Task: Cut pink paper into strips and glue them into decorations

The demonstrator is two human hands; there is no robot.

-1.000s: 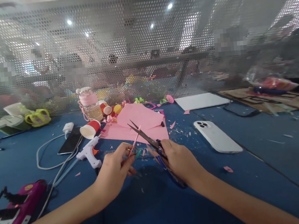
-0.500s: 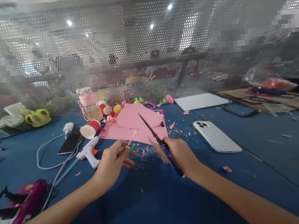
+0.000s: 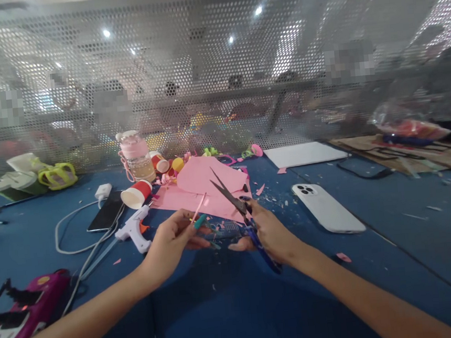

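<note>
Between its thumb and fingers, my left hand [image 3: 172, 238] pinches a narrow pink paper strip [image 3: 199, 206] that points up and away. My right hand [image 3: 272, 230] is wrapped round blue-handled scissors [image 3: 234, 202], whose blades are parted and aim up and to the left. The blades and the strip are apart. Behind both hands lie sheets of pink paper [image 3: 210, 174], one on top of another. A white hot glue gun [image 3: 136, 231] rests on the table left of my left hand, close to a red and white paper cup [image 3: 136, 194] on its side.
A white phone [image 3: 327, 207] lies to the right, and a black phone [image 3: 106, 211] with a cable to the left. A bottle [image 3: 135, 156] stands behind the cup. A purple device [image 3: 28, 312] sits front left. Paper scraps dot the blue table [image 3: 222, 316]; a perforated metal screen [image 3: 208, 60] rises behind.
The scissors have gone from nearly closed to parted blades, and my right thumb has shifted with the handle. My left hand keeps the strip in about the same place.
</note>
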